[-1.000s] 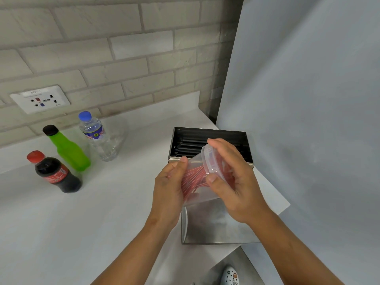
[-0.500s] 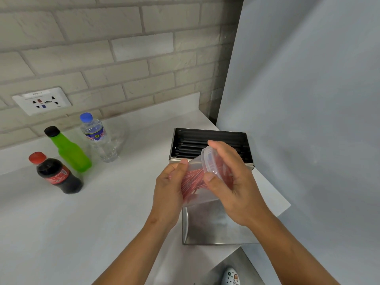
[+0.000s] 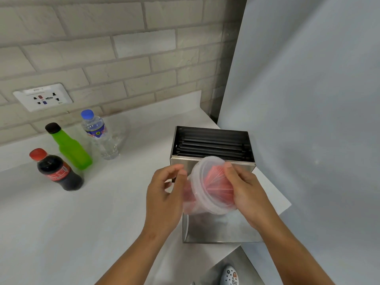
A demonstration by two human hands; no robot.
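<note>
- Reaching in from below with both forearms, bringing the hands together over the front of the steel box (image 3: pixel 205 231).
- Clamping the right hand (image 3: pixel 248 194) on the rim of the clear cup (image 3: pixel 198 195), hooking the thumb over the lip and curling the fingers underneath, seemingly to steady and turn the mouth.
- Wrapping the left hand (image 3: pixel 162 194) round the cup's lower body, curling the fingers and pressing the thumb on its side, probably taking the weight during the tipping.
- Holding the cup in the air on its side, mouth turned back toward the camera, fanning the red straws (image 3: pixel 218 184) inside, just above the box's front wall.
- Keeping black straws (image 3: pixel 213 145) lying flat in the open-topped box at the counter's (image 3: pixel 82 223) corner, likely marking where the red ones are going.
- Leaving the cola bottle (image 3: pixel 58 171), green bottle (image 3: pixel 71 149) and water bottle (image 3: pixel 98 134) upright, well apart to the left.
- Showing a wall socket (image 3: pixel 43 97) farthest back, on the brick.
</note>
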